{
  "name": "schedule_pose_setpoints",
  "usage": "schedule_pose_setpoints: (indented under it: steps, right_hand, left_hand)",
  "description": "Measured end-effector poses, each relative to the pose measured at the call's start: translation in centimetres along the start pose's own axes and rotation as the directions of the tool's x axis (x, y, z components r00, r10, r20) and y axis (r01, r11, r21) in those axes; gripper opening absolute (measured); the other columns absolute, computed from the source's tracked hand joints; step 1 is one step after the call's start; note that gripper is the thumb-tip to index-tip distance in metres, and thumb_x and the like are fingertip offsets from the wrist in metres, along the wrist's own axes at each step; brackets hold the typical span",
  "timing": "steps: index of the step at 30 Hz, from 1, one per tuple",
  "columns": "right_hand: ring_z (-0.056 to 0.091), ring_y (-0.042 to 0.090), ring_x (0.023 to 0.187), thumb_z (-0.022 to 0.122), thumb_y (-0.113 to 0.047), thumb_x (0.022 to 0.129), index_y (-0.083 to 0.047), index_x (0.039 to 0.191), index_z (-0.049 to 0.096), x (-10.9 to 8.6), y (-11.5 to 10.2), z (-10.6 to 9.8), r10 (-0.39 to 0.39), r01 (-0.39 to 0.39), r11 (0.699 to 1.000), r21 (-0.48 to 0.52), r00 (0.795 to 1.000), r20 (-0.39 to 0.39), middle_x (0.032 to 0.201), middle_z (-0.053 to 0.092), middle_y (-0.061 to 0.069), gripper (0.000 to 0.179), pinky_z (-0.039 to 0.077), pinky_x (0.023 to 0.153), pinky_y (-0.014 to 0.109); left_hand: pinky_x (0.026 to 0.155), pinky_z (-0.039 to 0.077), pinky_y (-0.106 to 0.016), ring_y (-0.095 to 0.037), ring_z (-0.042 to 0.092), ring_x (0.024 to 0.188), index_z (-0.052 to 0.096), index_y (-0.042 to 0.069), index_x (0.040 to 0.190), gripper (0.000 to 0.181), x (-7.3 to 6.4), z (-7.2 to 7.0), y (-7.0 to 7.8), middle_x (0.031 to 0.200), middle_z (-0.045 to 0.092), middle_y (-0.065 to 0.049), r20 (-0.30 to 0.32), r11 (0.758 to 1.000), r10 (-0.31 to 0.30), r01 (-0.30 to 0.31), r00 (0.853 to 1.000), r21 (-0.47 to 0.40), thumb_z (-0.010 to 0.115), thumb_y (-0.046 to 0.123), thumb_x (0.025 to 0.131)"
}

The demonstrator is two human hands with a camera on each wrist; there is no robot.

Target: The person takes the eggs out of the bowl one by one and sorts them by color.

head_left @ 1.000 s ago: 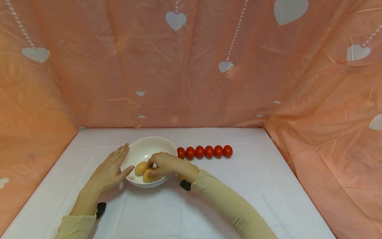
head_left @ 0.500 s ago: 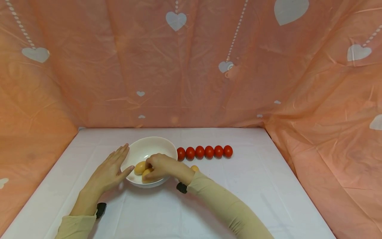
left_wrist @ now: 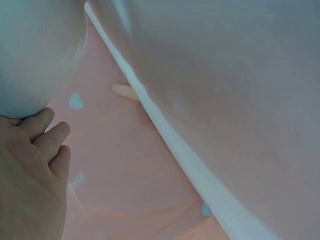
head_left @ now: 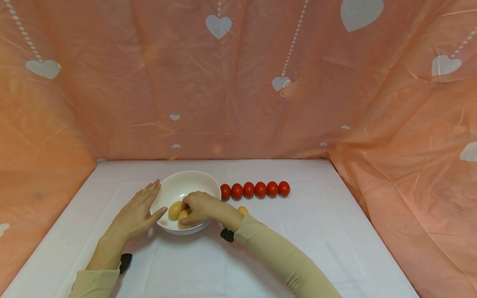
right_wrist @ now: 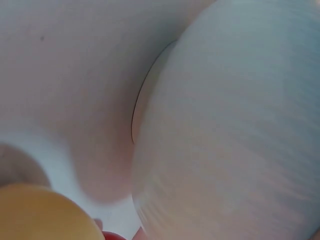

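Note:
A white bowl (head_left: pixel 188 182) sits on the table, tilted toward the head camera. My left hand (head_left: pixel 136 215) rests against its left side with fingers straight; in the left wrist view its fingers touch the bowl's outer wall (left_wrist: pixel 40 55). Reaching over the right rim, my right hand (head_left: pixel 203 206) pinches a yellow egg-shaped thing (head_left: pixel 183 215) low in the bowl. Beside that lies a second yellow egg-shaped thing (head_left: pixel 174 210). The bowl's wall (right_wrist: pixel 225 130) fills much of the right wrist view, where the right hand's fingers are hidden.
Several red egg-shaped things, perhaps tomatoes (head_left: pixel 249 189), stand in a row right of the bowl. Another yellow egg-shaped thing (head_left: pixel 243 210) lies on the white tabletop (head_left: pixel 298 240), partly behind my right forearm. An orange curtain (head_left: pixel 238 124) hangs behind the table.
My right hand has shifted slightly left with the pinched yellow thing, then held still. More of the yellow thing behind my right wrist shows. My left hand has stayed in place.

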State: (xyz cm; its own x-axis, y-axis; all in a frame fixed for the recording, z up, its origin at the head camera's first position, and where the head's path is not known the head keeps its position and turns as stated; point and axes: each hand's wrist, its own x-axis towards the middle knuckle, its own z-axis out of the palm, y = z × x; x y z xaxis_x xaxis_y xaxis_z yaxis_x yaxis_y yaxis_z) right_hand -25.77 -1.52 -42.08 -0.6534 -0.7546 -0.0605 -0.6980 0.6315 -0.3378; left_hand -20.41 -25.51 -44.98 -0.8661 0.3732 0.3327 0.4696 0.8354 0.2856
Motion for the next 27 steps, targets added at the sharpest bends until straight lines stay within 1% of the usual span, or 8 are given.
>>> schedule_pose_setpoints:
  steps: [6,9,12,15,21,24,27]
  right_hand:
    - [0.053,0.006,0.077,0.080,-0.037,0.089,-0.010,0.108,0.075,-0.4,0.0,-0.4,-0.024,0.024,1.000,0.003,0.999,-0.028,0.083,0.060,-0.010,0.033,0.041,0.066,0.013]
    - [0.053,0.006,0.079,0.081,-0.037,0.088,-0.010,0.110,0.075,-0.8,-0.1,-0.7,-0.020,0.020,1.000,0.020,0.999,-0.041,0.084,0.061,-0.010,0.035,0.041,0.068,0.013]
    - [0.054,0.006,0.081,0.082,-0.036,0.087,-0.011,0.112,0.075,-1.2,-0.2,-1.0,-0.013,0.016,0.999,0.046,0.998,-0.062,0.088,0.062,-0.010,0.036,0.042,0.070,0.013]
    - [0.054,0.005,0.081,0.083,-0.034,0.087,-0.012,0.112,0.075,-1.6,-0.1,-1.1,-0.019,0.025,0.998,0.059,0.995,-0.100,0.092,0.064,-0.009,0.035,0.043,0.070,0.012]
    - [0.056,0.000,0.081,0.083,-0.034,0.086,-0.013,0.113,0.074,-2.7,0.4,-1.4,-0.047,0.064,0.995,0.076,0.976,-0.213,0.099,0.067,-0.008,0.035,0.045,0.072,0.007]
    - [0.059,0.002,0.085,0.083,-0.029,0.087,-0.010,0.115,0.073,-3.5,0.8,-1.7,-0.054,0.093,0.986,0.141,0.964,-0.260,0.102,0.068,-0.004,0.036,0.048,0.075,0.006]
    - [0.063,0.005,0.092,0.082,-0.024,0.087,-0.008,0.116,0.071,-4.3,1.1,-2.2,-0.051,0.120,0.969,0.214,0.951,-0.305,0.107,0.068,-0.001,0.036,0.055,0.080,0.011]
  left_hand:
    - [0.127,0.023,-0.052,-0.048,0.034,0.149,0.034,-0.010,0.157,0.079,-0.1,0.1,-0.1,0.166,0.031,-0.024,-0.003,1.000,0.003,-0.003,1.000,0.001,0.062,0.041,0.103]
    - [0.129,0.021,-0.050,-0.048,0.034,0.149,0.034,-0.009,0.157,0.079,-0.1,0.2,-0.1,0.166,0.031,-0.024,-0.006,1.000,0.005,-0.005,1.000,-0.002,0.062,0.041,0.103]
    - [0.128,0.023,-0.051,-0.048,0.035,0.148,0.035,-0.010,0.157,0.079,-0.1,0.2,-0.1,0.165,0.032,-0.024,-0.017,1.000,0.013,-0.013,1.000,0.001,0.063,0.041,0.103]
    - [0.126,0.026,-0.054,-0.049,0.036,0.148,0.036,-0.010,0.156,0.078,-0.1,0.2,-0.1,0.165,0.034,-0.025,-0.028,1.000,0.022,-0.022,0.999,0.003,0.064,0.040,0.102]
    - [0.127,0.025,-0.052,-0.049,0.036,0.147,0.036,-0.011,0.155,0.078,-0.1,0.3,-0.2,0.164,0.034,-0.025,-0.036,1.000,0.029,-0.029,0.999,0.003,0.064,0.039,0.102]
    - [0.126,0.025,-0.053,-0.050,0.037,0.147,0.036,-0.011,0.155,0.078,0.0,0.3,-0.2,0.164,0.035,-0.026,-0.039,0.999,0.032,-0.031,0.999,0.006,0.064,0.039,0.102]
    - [0.128,0.022,-0.049,-0.050,0.037,0.146,0.036,-0.011,0.155,0.078,-0.1,0.3,-0.2,0.164,0.035,-0.026,-0.041,0.999,0.033,-0.033,0.999,0.005,0.064,0.039,0.102]
